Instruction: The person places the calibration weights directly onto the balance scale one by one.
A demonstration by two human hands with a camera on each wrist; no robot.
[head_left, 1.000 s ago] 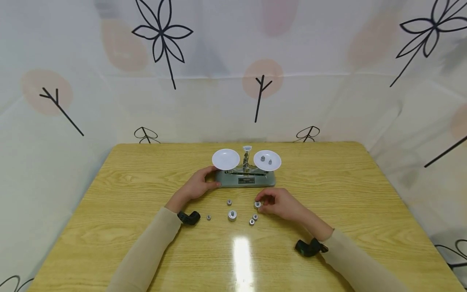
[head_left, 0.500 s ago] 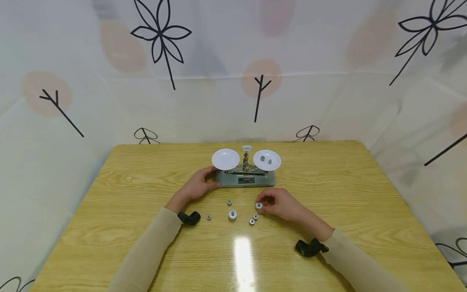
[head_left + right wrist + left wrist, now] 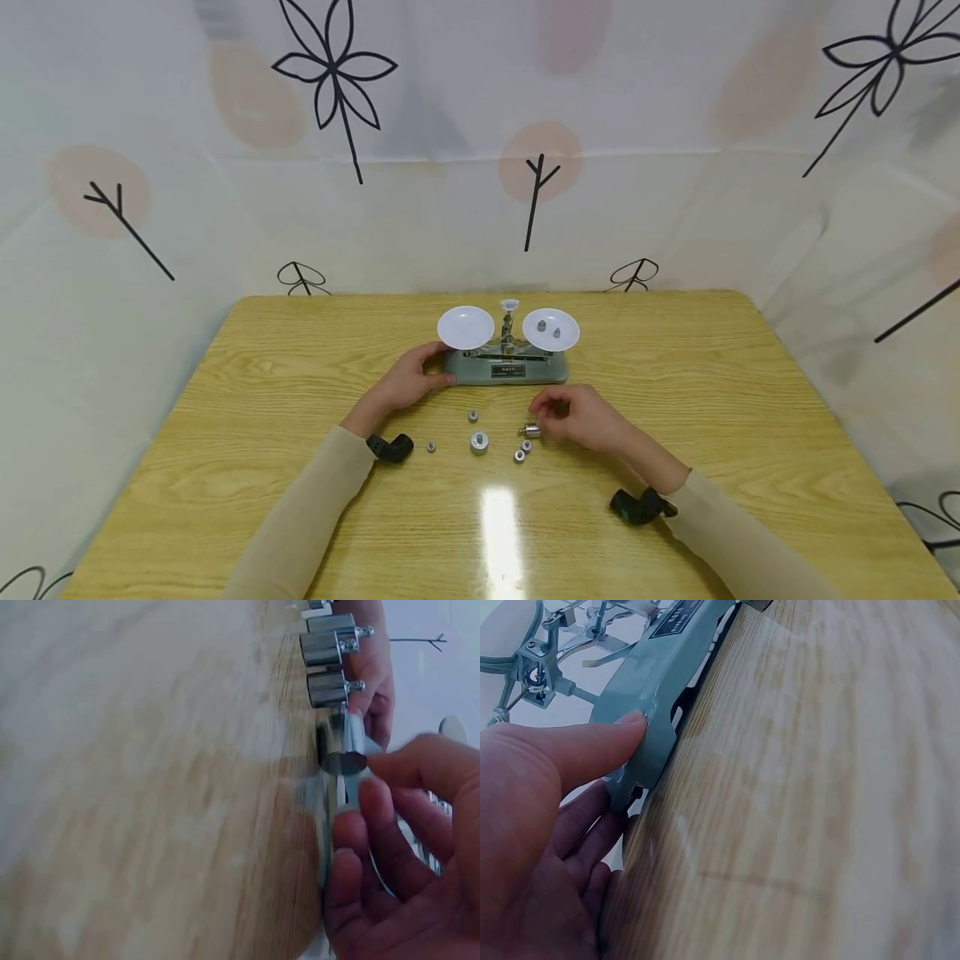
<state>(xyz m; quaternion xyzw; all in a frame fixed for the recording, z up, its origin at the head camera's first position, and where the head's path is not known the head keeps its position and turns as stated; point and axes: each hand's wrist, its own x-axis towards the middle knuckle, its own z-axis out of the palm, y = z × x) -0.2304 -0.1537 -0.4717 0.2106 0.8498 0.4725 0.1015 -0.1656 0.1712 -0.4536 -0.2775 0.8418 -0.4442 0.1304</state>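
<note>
My left hand (image 3: 408,377) grips the left end of a grey-green balance scale's base (image 3: 465,372); in the left wrist view the thumb (image 3: 607,748) lies on top of it. My right hand (image 3: 581,417) is low over the table in front of the scale, fingers loosely bent. At its fingertips a shiny metal weight (image 3: 532,431) lies tipped on its side, its knob pointing left. In the right wrist view one fingertip is right at the rim of this weight's (image 3: 343,739) flat base, and the other fingers are apart from it.
Two small weights (image 3: 542,326) sit in the right pan (image 3: 564,340); the left pan (image 3: 465,327) is bare. On the wooden table (image 3: 300,358) stand a large weight (image 3: 479,443), a pair of small ones (image 3: 522,452) and others (image 3: 473,416) further left. A patterned cloth hangs behind.
The weight at my right fingertips stood upright with its knob up; now it has toppled onto its side. The right hand shifted slightly; the left hand stayed on the scale.
</note>
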